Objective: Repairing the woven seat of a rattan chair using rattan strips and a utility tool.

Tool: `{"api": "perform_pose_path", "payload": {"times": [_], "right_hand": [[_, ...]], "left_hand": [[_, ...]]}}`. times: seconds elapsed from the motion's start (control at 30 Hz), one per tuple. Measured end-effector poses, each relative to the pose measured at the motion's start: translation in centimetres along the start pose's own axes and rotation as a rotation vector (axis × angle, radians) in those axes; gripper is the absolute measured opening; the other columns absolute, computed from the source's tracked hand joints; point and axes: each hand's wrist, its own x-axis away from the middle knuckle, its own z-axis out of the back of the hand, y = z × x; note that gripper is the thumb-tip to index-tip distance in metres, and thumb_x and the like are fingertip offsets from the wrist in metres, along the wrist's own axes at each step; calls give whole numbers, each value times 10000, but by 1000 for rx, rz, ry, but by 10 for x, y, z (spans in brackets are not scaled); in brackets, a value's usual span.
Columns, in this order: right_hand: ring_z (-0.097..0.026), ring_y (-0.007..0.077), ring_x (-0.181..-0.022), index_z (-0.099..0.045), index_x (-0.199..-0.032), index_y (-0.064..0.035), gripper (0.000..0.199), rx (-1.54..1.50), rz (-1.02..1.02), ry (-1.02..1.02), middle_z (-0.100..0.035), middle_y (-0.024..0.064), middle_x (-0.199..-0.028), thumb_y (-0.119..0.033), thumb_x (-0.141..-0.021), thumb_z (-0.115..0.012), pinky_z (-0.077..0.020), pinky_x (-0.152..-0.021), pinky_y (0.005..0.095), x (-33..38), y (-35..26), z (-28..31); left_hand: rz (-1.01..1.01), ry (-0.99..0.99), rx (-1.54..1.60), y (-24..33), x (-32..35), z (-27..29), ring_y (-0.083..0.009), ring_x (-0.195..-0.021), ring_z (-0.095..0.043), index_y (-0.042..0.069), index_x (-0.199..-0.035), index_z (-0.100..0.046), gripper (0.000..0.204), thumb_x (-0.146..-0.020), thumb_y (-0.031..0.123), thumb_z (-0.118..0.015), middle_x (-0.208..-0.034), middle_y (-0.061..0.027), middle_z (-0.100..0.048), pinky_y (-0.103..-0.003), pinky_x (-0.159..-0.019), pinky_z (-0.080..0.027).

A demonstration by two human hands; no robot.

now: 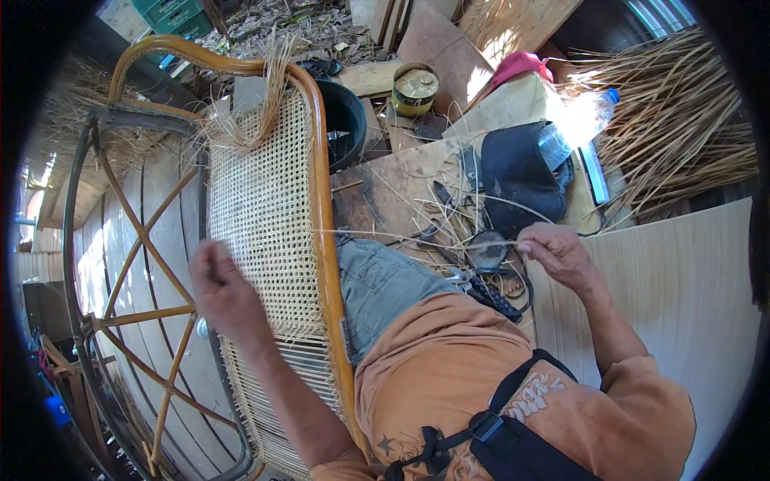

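Observation:
A rattan chair frame (324,184) with a woven cane panel (265,200) lies beside my lap on the left. The panel's upper part has an open mesh; the lower part shows parallel cane strands (281,381). My right hand (560,255), out to the right, pinches a thin cane strand (401,235). That strand runs taut and nearly level across my lap to the panel's right edge. Over the panel's left edge is my left hand (228,293), its fingers curled and smeared by motion; whether it holds anything is not visible. A bundle of loose strands (273,96) hangs over the chair's top.
A dark bucket (345,124) and a tin (415,88) stand beyond the chair. Cane scraps, pliers (461,276) and a black bag (521,176) with a plastic bottle (585,120) lie ahead. A heap of cane (682,112) is at far right, behind a wooden board (666,280).

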Motion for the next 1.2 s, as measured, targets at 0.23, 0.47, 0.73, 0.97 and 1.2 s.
{"api": "perform_pose_path", "payload": {"times": [0.23,0.47,0.73,0.97,1.2], "right_hand": [[-554,223,-624,-583,-828,-1,175,140,0,127,-553,93,-700,-165,-886,-565,-443,-588,303,-20,16,11],[-543,252,-656,-570,-866,10,188,271,27,423,-543,115,-728,-170,-906,-536,-435,-622,311,-56,6,32],[-453,112,-403,-581,-847,-8,197,-385,-308,532,-499,28,-583,-179,-894,-495,-347,-366,256,-158,2,47],[-493,167,-353,-553,-755,-11,149,-246,-461,120,-540,72,-554,-106,-822,-461,-361,-289,318,-331,138,-1],[-605,210,-480,-636,-663,-24,203,711,-392,-303,-613,109,-581,-85,-785,-486,-466,-421,352,-397,278,-74]], "left_hand": [[226,196,-37,-58,-21,67,-147,-757,-507,-19,-952,-568,292,-926,271,-556,-848,-62,-562,-289,-691,-435],[287,238,-240,-86,-6,94,-163,-684,-469,-25,-889,-544,338,-930,310,-537,-766,-71,-524,-293,-633,-408],[597,-429,409,17,3,21,-2,-477,-395,22,-1114,-574,232,-905,106,-522,-820,-50,-638,-163,-384,-282],[300,-591,461,80,4,-36,-124,-720,-551,28,-1167,-551,295,-881,101,-570,-877,-60,-598,-236,-649,-456],[680,-1119,400,13,129,-28,-75,-763,-541,-15,-1063,-591,254,-902,181,-570,-854,-28,-614,-215,-677,-444]]}}
